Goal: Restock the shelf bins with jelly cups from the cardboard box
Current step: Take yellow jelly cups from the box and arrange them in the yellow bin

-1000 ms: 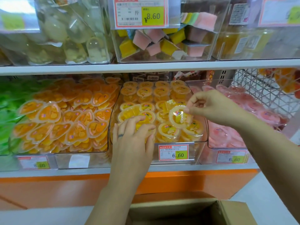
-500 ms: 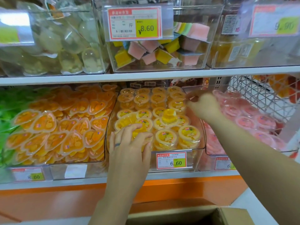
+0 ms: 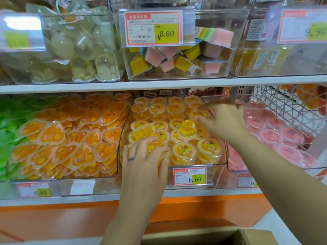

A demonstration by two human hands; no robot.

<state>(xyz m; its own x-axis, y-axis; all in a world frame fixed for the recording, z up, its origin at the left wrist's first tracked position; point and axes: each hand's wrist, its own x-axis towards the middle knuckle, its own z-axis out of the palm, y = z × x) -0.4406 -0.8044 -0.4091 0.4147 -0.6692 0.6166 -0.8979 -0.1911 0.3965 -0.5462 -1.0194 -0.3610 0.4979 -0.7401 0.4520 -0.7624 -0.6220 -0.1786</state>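
Note:
A clear shelf bin [image 3: 223, 157] on the lower shelf holds rows of round yellow jelly cups [image 3: 184, 150]. My left hand [image 3: 143, 161] lies at the bin's front left corner, its fingers and thumb curled round a yellow cup [image 3: 155, 144]. My right hand [image 3: 225, 121] is blurred; it reaches to the back right of the bin and pinches another yellow cup [image 3: 200, 114]. One cup [image 3: 188, 129] sits upside down in the middle of the rows. The open cardboard box [image 3: 251, 236] shows at the bottom edge, its inside hidden.
Left of the yellow bin is a bin of orange heart-shaped jellies [image 3: 70, 138], then green ones [image 3: 7, 131]. Pink cups [image 3: 276, 137] fill the bin on the right, beside a white wire basket [image 3: 290, 106]. The upper shelf [image 3: 159, 84] overhangs, loaded with clear bins.
My right hand carried its cup from the bin's front middle to the back right rows. My left hand stayed at the front left corner. The view tilted down and closer.

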